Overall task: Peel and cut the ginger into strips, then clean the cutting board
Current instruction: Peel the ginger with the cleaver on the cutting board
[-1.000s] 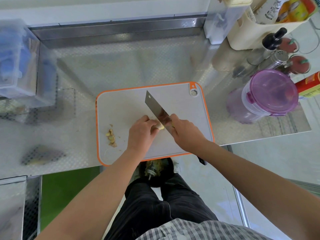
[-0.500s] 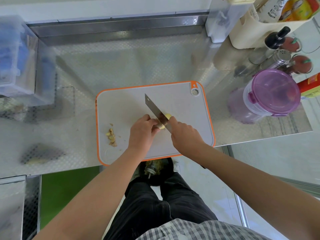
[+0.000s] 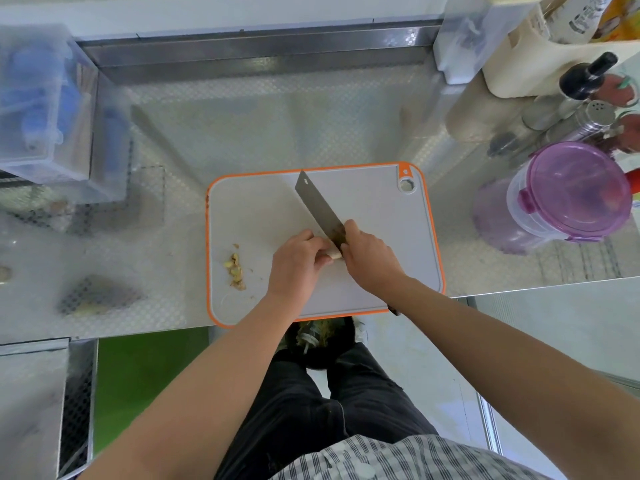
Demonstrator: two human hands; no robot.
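Wore black trousers (image 3: 304, 410), creased at the thighs, plus a white shirt (image 3: 398, 459) with dark check lines. The left arm (image 3: 214, 375) and right arm (image 3: 502, 341) were bare.

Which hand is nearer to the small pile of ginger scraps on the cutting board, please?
Left. The left hand, holding the ginger, sits just right of the scraps; the right hand, gripping the cleaver, lies farther right beyond it.

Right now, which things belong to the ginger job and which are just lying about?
In the job: ginger piece, held by the left hand; cleaver, gripped by the right hand; cutting board; ginger scraps.
Lying about: purple-lidded tub; metal shaker; black-capped bottle; clear storage box.
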